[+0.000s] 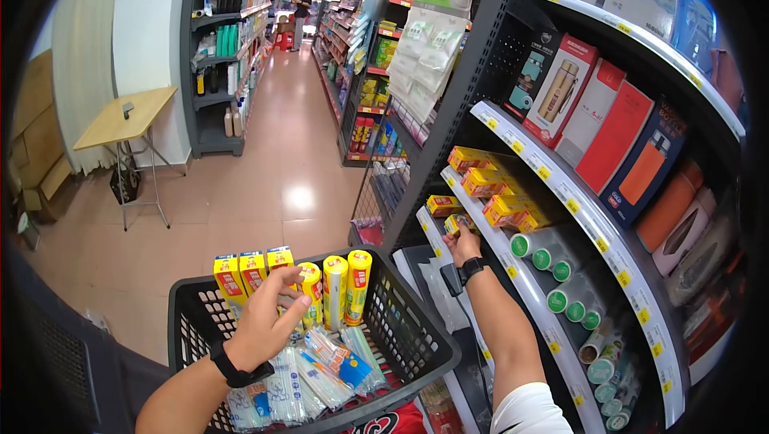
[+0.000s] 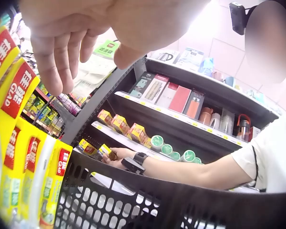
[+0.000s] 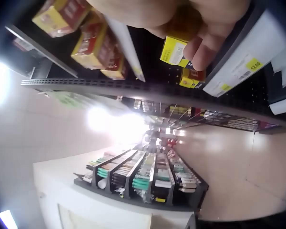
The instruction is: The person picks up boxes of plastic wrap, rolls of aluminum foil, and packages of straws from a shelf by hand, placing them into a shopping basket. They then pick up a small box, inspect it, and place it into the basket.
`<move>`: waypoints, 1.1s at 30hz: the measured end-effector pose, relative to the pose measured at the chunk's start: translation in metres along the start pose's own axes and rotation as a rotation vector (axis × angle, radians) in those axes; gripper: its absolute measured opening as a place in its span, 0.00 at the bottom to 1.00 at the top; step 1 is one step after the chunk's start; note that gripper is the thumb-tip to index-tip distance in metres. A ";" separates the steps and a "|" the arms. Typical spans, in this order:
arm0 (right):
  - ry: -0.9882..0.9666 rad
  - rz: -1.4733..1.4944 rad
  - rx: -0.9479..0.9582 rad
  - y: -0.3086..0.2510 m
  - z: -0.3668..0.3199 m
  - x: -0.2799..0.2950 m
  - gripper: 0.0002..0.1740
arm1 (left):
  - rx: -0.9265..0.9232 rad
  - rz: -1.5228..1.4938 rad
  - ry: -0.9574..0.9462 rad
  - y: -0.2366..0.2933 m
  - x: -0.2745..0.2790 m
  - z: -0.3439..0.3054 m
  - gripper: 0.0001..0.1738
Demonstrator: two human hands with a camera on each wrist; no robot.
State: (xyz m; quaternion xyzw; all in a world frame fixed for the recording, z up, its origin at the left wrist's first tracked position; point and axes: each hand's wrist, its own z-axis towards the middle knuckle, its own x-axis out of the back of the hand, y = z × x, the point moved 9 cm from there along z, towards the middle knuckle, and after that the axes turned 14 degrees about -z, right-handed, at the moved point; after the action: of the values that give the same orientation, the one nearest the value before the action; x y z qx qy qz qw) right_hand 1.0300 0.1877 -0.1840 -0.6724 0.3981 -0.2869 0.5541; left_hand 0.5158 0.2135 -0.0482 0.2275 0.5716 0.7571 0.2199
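Observation:
My right hand [image 1: 463,248] reaches onto the lower shelf and grips a small yellow box [image 3: 174,50], thumb and fingers around its sides. Beside it on the same shelf sits another yellow box [image 1: 443,205]. My left hand [image 1: 266,318] hovers over a black shopping basket [image 1: 439,354], its fingers loosely extended and holding nothing. Close to those fingers, yellow rolls [image 1: 358,286] and yellow-red boxes [image 1: 229,275] stand upright along the basket's far side. Flat clear plastic packs [image 1: 320,378] lie in the near part of the basket.
Above the lower shelf, another row carries yellow boxes [image 1: 485,181] and green-ended rolls [image 1: 541,258]. Boxed flasks [image 1: 557,89] fill a higher shelf. A metal upright [image 1: 428,121] borders the shelving on the left. A folding table [image 1: 128,117] stands by the wall; a person [image 1: 302,13] is far down the aisle.

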 end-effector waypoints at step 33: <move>-0.597 -0.795 0.297 -0.074 -0.134 -0.099 0.28 | -0.088 -0.193 0.254 -0.009 0.051 0.011 0.22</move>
State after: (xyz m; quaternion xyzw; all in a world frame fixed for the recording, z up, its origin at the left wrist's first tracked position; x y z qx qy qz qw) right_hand 0.8836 0.2082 -0.0767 -0.7383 -0.1086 -0.3245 0.5812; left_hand 0.4826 0.2547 -0.0497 0.0640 0.5802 0.7794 0.2275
